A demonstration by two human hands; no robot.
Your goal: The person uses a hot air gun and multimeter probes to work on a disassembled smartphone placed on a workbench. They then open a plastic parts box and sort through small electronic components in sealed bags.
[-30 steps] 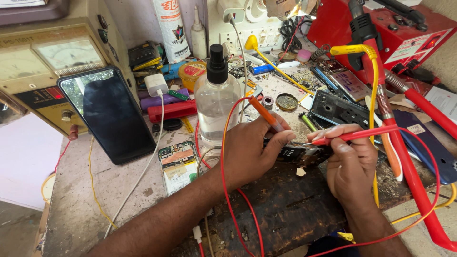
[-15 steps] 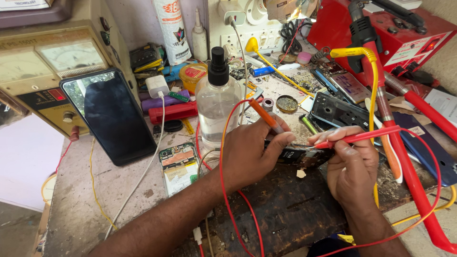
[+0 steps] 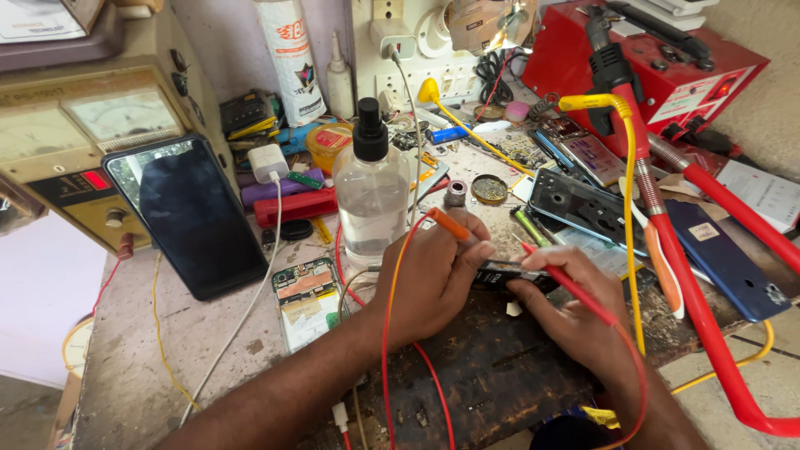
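A: Centre of the bench — what does each hand hold?

B: The left hand (image 3: pixel 429 275) is closed around an orange probe (image 3: pixel 450 225), its red lead (image 3: pixel 392 333) trailing toward the near edge. The right hand (image 3: pixel 575 312) pinches a red probe (image 3: pixel 567 283) between its fingers. Both tips meet on a small dark component (image 3: pixel 508 273) lying between the hands on the scorched work mat (image 3: pixel 492 375).

A: And the surroundings?

B: Just beyond the left hand stands a clear spray bottle (image 3: pixel 371 200). To its left, a bare phone board (image 3: pixel 304 300) and a black phone (image 3: pixel 196 217) leaning on a meter box (image 3: pixel 75 142). To the right — a blue phone (image 3: pixel 725 258) near a red station (image 3: pixel 658 58).
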